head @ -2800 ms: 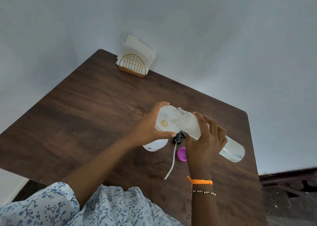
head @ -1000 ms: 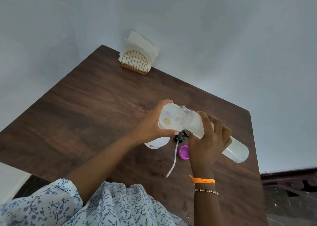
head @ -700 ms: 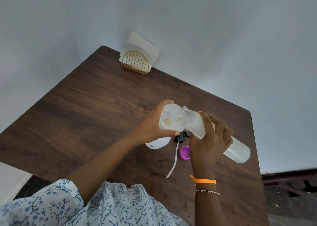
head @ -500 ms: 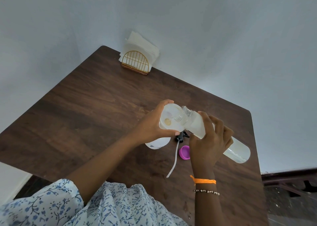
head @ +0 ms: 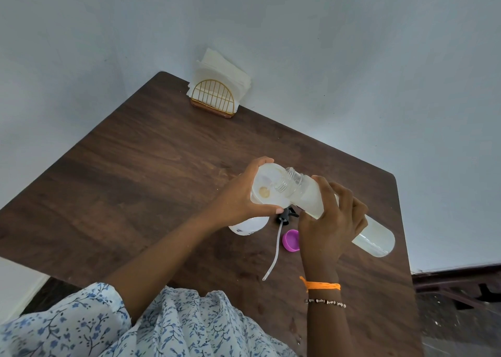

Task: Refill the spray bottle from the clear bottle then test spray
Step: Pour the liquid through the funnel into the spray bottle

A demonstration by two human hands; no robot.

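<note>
There are two bottles, one funnel, one pink cap [head: 290, 240] and one spray head [head: 285, 216] with its tube on the brown surface [head: 135, 183]. The left hand [head: 238, 199] has its fingers closed around the white funnel [head: 267, 187], which sits on the spray bottle [head: 248, 225]; most of this bottle is hidden. The right hand [head: 329, 221] fingers wrap the tilted clear bottle [head: 374, 238], its open neck in the funnel. One napkin holder [head: 212, 99] stands at the far edge.

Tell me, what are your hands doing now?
Left hand steadies funnel. Right hand tips clear bottle into it. Spray head, pink cap lie below.
</note>
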